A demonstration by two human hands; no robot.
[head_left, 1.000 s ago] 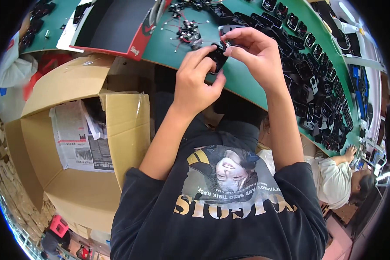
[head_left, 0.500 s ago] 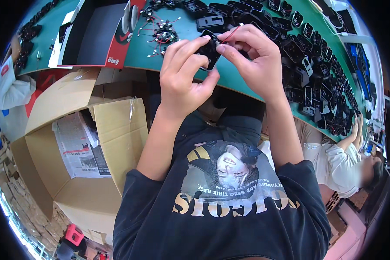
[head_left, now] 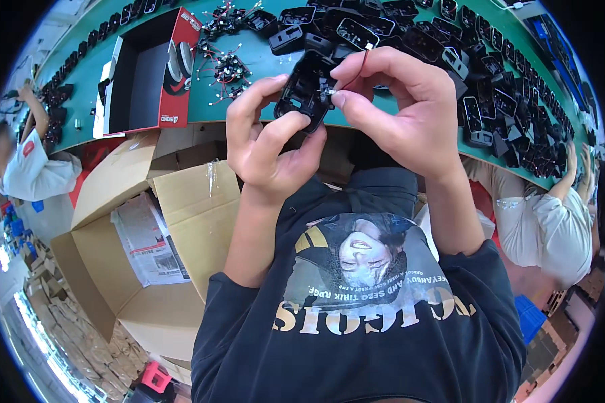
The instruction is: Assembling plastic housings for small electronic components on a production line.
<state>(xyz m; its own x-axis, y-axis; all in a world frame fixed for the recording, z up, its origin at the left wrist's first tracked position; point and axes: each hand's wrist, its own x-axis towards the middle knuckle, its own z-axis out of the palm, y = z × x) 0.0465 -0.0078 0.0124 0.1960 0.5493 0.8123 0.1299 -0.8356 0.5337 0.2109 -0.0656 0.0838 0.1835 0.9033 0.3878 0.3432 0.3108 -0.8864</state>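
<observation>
Raised above the near edge of the table is a black plastic housing [head_left: 304, 87], its hollow inside facing up. My left hand [head_left: 272, 138] grips it from the left and below, fingers curled round its side and lower end. At the housing's right side, my right hand [head_left: 400, 101] pinches a small part with a red and black wire [head_left: 363, 70] between thumb and forefinger. The wire rises to a white connector at its tip. The pinched part touches or sits just inside the housing's right wall; fingertips partly hide it.
Many black housings [head_left: 511, 101] cover the green table [head_left: 262, 64] to the right and behind. Wired parts [head_left: 228, 67] lie in a pile beside a red-and-black box [head_left: 175, 101]. An open cardboard carton [head_left: 202, 208] stands at my left. Other people sit at both sides.
The housing has turned so its hollow inside shows. My right hand has brought the wired part to its right side. The whole view has shifted slightly.
</observation>
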